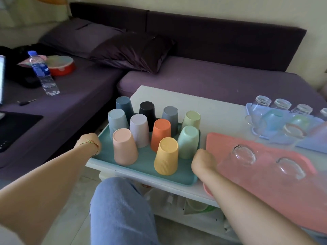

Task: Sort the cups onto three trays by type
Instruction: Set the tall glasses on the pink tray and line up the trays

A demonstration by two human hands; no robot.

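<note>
A teal tray [145,165] on the white table's left end carries several upside-down coloured plastic cups, among them a pink one [124,147], a yellow one [166,156] and an orange one [160,133]. My left hand [90,143] grips the tray's left edge. My right hand [203,160] grips its right edge, fingers curled. A pink tray [265,188] to the right holds two inverted clear glasses [243,155]. At the far right a blue tray [311,145] holds inverted glass cups and tinted mugs [272,120].
The white table [212,110] stands in front of a purple sofa [212,80] with dark cushions. On the sofa's left part lie a water bottle [42,73] and a red lidded container [62,65]. My knee in blue jeans [120,209] sits below the table edge.
</note>
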